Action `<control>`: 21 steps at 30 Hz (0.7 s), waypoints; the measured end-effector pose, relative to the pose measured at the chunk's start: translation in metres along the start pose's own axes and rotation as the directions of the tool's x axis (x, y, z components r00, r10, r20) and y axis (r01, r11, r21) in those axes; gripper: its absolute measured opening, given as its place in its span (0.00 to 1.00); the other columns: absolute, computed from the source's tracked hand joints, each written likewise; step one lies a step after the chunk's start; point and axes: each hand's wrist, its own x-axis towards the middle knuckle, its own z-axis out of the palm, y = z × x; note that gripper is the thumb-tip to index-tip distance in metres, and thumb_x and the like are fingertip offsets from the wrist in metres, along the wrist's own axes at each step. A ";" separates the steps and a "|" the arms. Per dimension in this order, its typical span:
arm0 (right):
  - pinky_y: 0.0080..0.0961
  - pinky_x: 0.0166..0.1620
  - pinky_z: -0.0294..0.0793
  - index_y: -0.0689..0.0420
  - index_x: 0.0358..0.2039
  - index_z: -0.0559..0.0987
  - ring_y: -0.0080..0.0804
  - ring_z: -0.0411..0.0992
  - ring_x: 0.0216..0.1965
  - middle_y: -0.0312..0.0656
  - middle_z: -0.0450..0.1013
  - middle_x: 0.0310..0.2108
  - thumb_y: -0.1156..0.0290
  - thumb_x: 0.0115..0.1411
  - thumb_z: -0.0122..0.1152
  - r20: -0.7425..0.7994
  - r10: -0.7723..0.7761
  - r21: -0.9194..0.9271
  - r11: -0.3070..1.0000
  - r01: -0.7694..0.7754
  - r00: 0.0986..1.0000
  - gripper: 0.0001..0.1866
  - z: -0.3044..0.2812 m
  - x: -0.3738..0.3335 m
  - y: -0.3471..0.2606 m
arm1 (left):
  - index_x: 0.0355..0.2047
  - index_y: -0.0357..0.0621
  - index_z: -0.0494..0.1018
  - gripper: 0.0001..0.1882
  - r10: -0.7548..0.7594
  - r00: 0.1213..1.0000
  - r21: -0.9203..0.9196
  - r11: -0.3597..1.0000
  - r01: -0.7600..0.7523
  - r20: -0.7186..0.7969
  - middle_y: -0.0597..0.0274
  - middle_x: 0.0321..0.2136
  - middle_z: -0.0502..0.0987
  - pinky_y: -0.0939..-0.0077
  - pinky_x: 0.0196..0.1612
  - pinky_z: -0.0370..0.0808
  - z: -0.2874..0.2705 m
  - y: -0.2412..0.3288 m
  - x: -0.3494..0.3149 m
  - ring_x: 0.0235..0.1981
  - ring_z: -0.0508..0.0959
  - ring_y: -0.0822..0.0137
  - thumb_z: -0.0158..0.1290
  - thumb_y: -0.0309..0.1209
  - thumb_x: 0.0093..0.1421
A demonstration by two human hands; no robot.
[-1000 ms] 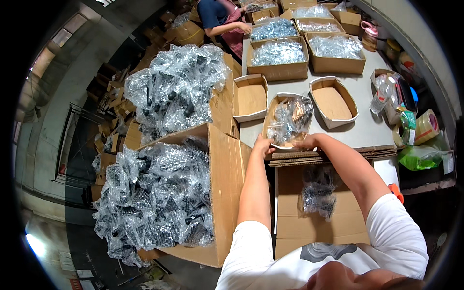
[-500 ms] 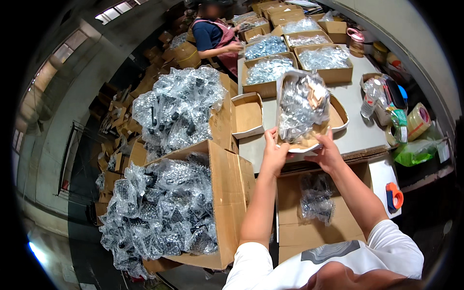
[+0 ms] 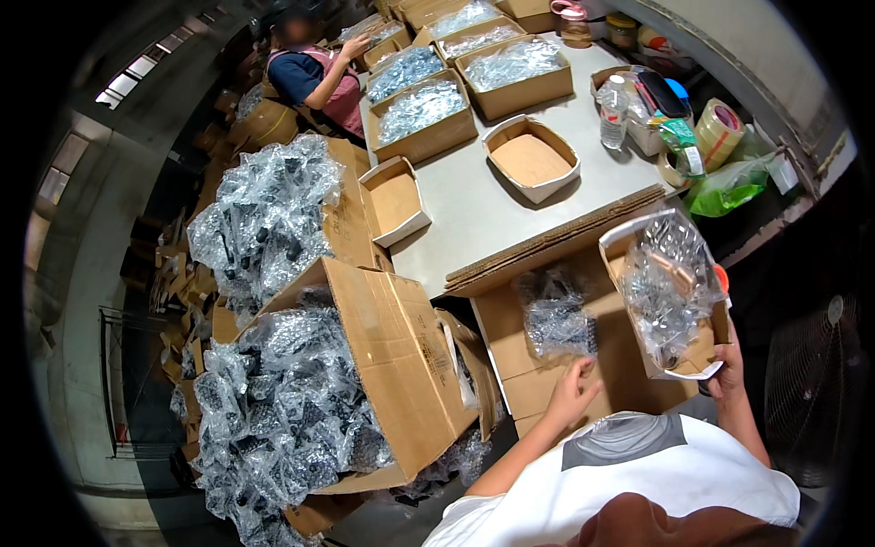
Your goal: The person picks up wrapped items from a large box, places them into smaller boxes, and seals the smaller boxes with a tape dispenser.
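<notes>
My right hand [image 3: 726,363] grips the near right corner of a shallow cardboard tray [image 3: 697,370] with white outer sides. The tray is tilted over the right side of an open carton. Inside it lie clear plastic packets [image 3: 670,292] with shiny metal-looking pieces and some brown parts; what they are exactly I cannot make out. My left hand [image 3: 572,392] hovers over the carton [image 3: 529,387], empty, its fingers slightly apart. Just beyond its fingertips a bubble-wrapped bundle [image 3: 558,319] with dark contents lies in the carton.
Large cartons [image 3: 401,356] heaped with bubble-wrapped bundles [image 3: 273,392] stand at left. Two empty trays [image 3: 531,159] rest on the white table [image 3: 456,214]. Farther back are boxes of packets [image 3: 424,114] and a co-worker [image 3: 314,77]. A bottle [image 3: 613,114] and tape rolls [image 3: 718,132] sit at right.
The filled tray has come from above the table toward me and to the right, now in my right hand alone. My left hand has let go and moved down over the carton.
</notes>
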 end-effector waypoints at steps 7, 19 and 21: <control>0.29 0.51 0.68 0.60 0.58 0.63 0.36 0.68 0.48 0.46 0.67 0.49 0.80 0.39 0.56 -0.153 -0.257 -0.694 0.715 0.081 0.954 0.40 -0.035 0.027 0.091 | 0.58 0.55 0.60 0.33 0.328 0.894 0.870 0.286 -0.401 0.304 0.54 0.63 0.51 0.31 0.52 0.58 0.032 -0.116 -0.028 0.61 0.56 0.44 0.54 0.42 0.52; 0.42 0.54 0.63 0.58 0.58 0.54 0.55 0.63 0.53 0.58 0.62 0.52 0.72 0.34 0.73 -0.188 -0.459 -0.904 0.427 0.030 0.868 0.50 -0.021 0.033 0.200 | 0.54 0.48 0.64 0.28 0.230 0.851 0.813 0.261 -0.521 0.472 0.54 0.61 0.56 0.37 0.47 0.65 0.029 -0.050 -0.048 0.58 0.61 0.43 0.52 0.35 0.51; 0.40 0.55 0.63 0.57 0.57 0.56 0.53 0.62 0.54 0.56 0.63 0.51 0.72 0.33 0.72 -0.296 -0.286 -0.862 0.491 -0.126 0.911 0.49 -0.022 0.035 0.191 | 0.46 0.42 0.70 0.22 0.139 0.880 0.798 0.376 -0.471 0.454 0.52 0.55 0.64 0.45 0.47 0.68 0.017 -0.031 -0.041 0.54 0.66 0.47 0.52 0.32 0.49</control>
